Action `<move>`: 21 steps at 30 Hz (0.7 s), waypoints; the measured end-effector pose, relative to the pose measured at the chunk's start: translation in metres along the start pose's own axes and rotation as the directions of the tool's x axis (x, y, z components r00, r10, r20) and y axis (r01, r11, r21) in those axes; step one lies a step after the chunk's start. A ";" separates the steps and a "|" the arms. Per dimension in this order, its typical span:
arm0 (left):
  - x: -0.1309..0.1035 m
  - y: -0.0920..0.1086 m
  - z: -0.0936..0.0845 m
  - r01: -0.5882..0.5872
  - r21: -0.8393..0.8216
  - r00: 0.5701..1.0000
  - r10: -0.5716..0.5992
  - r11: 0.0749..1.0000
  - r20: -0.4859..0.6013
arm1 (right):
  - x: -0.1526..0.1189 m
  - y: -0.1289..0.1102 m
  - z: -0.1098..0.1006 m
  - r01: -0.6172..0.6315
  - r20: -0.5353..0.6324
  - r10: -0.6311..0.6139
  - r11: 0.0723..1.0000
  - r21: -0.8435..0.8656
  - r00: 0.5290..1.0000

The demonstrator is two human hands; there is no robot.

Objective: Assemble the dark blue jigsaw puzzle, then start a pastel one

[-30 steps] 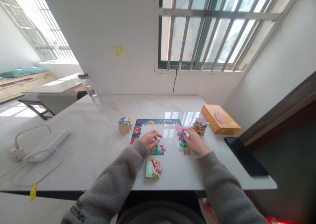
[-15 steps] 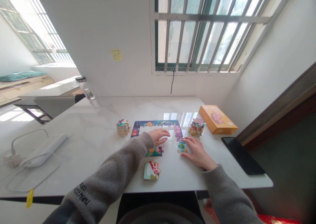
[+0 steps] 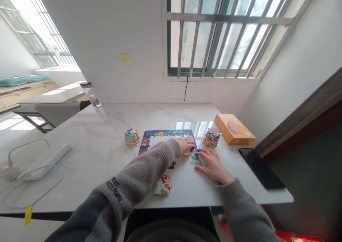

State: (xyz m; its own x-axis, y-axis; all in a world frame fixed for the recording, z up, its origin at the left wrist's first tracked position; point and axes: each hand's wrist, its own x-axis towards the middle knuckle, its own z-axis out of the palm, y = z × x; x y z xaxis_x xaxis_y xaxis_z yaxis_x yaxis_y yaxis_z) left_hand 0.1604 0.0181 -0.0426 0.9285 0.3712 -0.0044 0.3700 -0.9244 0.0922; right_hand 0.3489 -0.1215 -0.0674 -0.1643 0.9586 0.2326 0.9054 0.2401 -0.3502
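Note:
A jigsaw puzzle border lies partly assembled on the table, its near side largely covered by my left forearm. My left hand rests on the border's right side, fingers stretched and lying on the pink-purple pieces there. Just below, my right hand spans a teal and yellow puzzle piece, thumb on its near edge and fingers on its far edge. This piece lies at the border's lower right. A small stack of puzzle pieces sits nearer to me, partly behind my left sleeve.
Two taller stacks of puzzle pieces flank the border, one on the left and one on the right. An orange box and a black phone-like slab lie at right. A power strip with cables is at left; a bottle stands behind.
My left hand has moved right, from above the border's middle onto its right side. My right hand stays at the teal and yellow piece. The view has shifted slightly.

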 end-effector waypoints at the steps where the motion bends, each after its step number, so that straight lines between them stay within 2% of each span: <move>1: 0.000 -0.001 0.001 -0.005 -0.003 1.000 0.005 1.000 -0.005 | 0.000 0.001 0.000 0.001 0.000 -0.001 1.000 0.000 1.000; 8: 0.001 -0.005 0.000 -0.058 -0.057 0.998 0.058 0.997 0.001 | 0.001 0.002 -0.001 0.010 0.028 -0.010 1.000 -0.004 1.000; 13: 0.002 -0.008 0.000 -0.087 -0.095 0.996 0.084 0.992 -0.039 | 0.002 0.004 -0.002 0.023 0.047 -0.023 1.000 0.006 0.999; 21: 0.002 -0.009 0.004 -0.096 -0.051 0.994 0.093 0.994 -0.054 | 0.003 0.004 -0.001 0.054 0.037 -0.053 0.998 -0.029 0.998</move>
State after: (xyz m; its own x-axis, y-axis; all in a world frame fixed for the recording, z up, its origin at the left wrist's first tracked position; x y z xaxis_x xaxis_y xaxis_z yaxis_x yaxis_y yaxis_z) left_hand 0.1596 0.0267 -0.0471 0.9559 0.2877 0.0582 0.2772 -0.9501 0.1429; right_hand 0.3524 -0.1179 -0.0668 -0.2259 0.9496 0.2173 0.9061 0.2867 -0.3111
